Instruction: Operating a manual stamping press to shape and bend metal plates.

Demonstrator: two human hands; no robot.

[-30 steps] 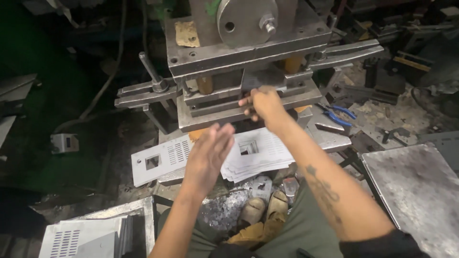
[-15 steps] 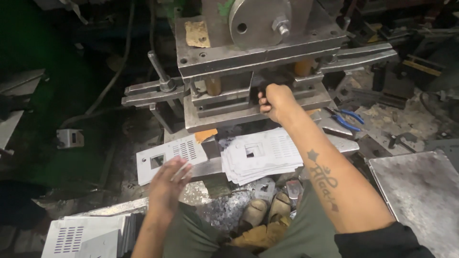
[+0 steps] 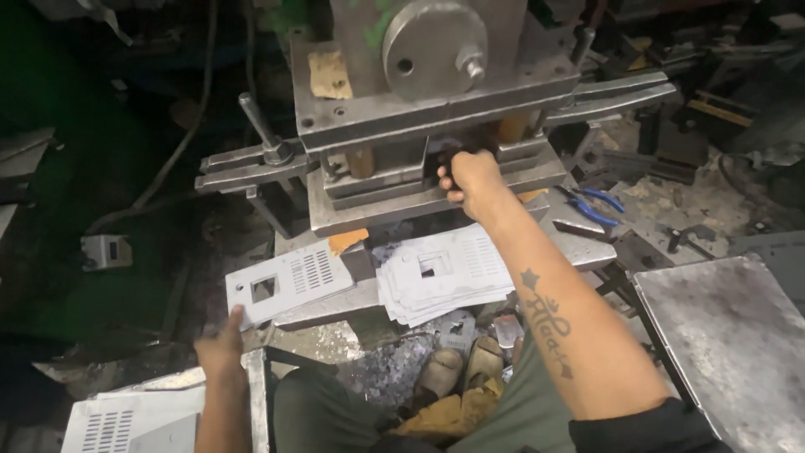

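Beneath the grey steel press (image 3: 436,109), the right hand (image 3: 470,178) curls its fingers around a part. Left hand (image 3: 220,348), forefinger extended, touches the near-left corner of the flat perforated grey metal plate (image 3: 289,283), whose long axis runs left-right.

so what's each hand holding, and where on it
The right hand is closed on something dark inside the press; what it is cannot be told. The left hand holds nothing, its fingertip at the lower left corner of a punched plate.
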